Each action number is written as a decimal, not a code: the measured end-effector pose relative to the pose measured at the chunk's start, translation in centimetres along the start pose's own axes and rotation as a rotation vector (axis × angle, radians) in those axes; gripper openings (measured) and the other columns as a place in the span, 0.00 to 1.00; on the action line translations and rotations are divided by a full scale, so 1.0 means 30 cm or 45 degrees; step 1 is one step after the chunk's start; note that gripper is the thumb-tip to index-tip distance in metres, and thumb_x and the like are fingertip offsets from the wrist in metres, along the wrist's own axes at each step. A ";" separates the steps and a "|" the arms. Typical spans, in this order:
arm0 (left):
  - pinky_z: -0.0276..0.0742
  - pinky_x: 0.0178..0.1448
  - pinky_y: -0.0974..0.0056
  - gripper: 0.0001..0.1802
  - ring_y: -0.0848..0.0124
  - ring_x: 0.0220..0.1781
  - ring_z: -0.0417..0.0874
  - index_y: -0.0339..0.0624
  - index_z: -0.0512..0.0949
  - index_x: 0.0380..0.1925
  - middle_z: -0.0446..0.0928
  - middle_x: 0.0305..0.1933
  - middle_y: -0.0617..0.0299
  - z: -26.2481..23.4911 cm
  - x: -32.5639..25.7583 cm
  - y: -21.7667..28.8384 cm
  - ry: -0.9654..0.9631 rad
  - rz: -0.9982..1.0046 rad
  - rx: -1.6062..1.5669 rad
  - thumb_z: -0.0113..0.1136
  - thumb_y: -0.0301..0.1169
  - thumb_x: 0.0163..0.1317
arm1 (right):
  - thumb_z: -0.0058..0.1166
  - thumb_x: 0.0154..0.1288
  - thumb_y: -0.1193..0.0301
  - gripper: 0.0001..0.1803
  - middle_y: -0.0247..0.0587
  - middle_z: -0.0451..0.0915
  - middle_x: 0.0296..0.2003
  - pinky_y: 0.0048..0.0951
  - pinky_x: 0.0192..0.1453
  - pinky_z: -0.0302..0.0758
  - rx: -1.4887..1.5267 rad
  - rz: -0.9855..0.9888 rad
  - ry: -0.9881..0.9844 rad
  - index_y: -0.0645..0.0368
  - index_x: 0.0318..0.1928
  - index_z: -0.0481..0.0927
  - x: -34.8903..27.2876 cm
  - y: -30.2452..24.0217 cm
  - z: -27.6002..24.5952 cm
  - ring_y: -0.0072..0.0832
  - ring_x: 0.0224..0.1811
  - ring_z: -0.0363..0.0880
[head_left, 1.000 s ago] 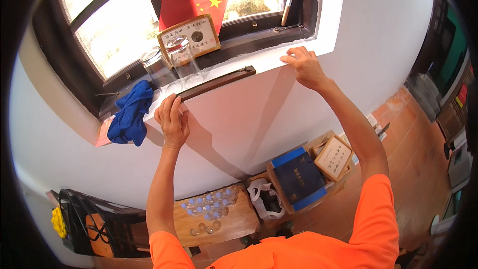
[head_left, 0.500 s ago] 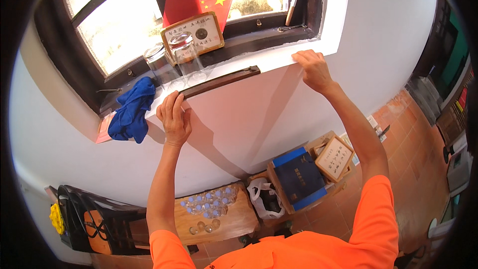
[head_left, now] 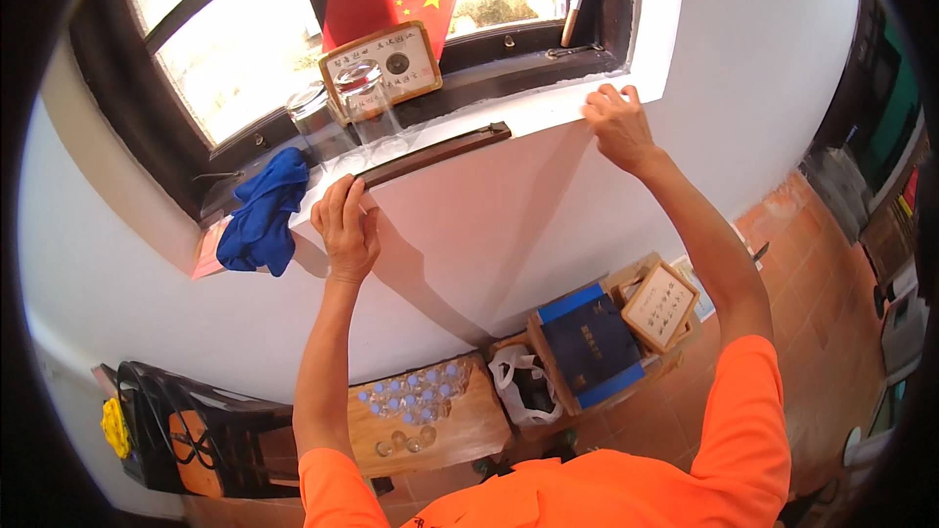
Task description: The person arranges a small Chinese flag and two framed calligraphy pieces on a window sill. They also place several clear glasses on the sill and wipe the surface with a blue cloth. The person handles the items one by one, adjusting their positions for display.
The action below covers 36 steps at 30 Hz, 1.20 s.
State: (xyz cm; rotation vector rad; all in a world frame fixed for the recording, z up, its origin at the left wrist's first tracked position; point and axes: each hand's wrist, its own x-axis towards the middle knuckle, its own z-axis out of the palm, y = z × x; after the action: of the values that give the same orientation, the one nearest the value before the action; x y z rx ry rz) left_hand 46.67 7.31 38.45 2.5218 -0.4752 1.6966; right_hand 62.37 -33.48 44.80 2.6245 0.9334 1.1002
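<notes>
Resting by the dark bar (head_left: 436,155), the left hand (head_left: 346,233), fingers half-bent, could nudge it off the sill (head_left: 553,115); the right hand (head_left: 620,129) curls (I can't tell either's hold).

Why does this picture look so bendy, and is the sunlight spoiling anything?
Head view: the black, rounded rim and bowed lines fit a wide fisheye lens; head view: the window panes are mostly washed out to white, and the sill glares near the right hand; head view: shadows fall on the wall, yet both hands are easy to make out.
</notes>
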 end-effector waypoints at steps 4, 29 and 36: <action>0.56 0.64 0.54 0.25 0.55 0.63 0.70 0.38 0.72 0.57 0.71 0.60 0.51 0.005 0.009 0.013 0.002 -0.005 -0.010 0.59 0.26 0.56 | 0.51 0.46 0.85 0.17 0.36 0.79 0.41 0.40 0.51 0.64 0.044 0.101 0.207 0.58 0.39 0.82 -0.051 0.060 0.008 0.34 0.51 0.73; 0.57 0.64 0.54 0.27 0.55 0.63 0.70 0.38 0.72 0.57 0.71 0.61 0.52 0.010 0.001 0.006 0.023 0.010 0.016 0.59 0.24 0.55 | 0.54 0.50 0.81 0.07 0.40 0.77 0.43 0.53 0.59 0.63 -0.315 0.047 0.129 0.60 0.33 0.78 -0.184 0.139 0.002 0.37 0.54 0.71; 0.57 0.64 0.54 0.25 0.55 0.63 0.70 0.38 0.72 0.57 0.72 0.61 0.51 0.013 0.007 0.011 0.023 0.024 0.022 0.59 0.26 0.57 | 0.52 0.57 0.77 0.07 0.41 0.81 0.34 0.45 0.47 0.70 0.219 0.490 0.061 0.57 0.36 0.81 -0.253 0.169 0.172 0.39 0.44 0.78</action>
State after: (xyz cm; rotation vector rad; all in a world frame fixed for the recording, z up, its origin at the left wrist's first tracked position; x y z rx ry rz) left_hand 46.99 6.88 38.44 2.5192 -0.4864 1.7356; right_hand 64.31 -41.53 38.37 3.0196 0.5630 1.2134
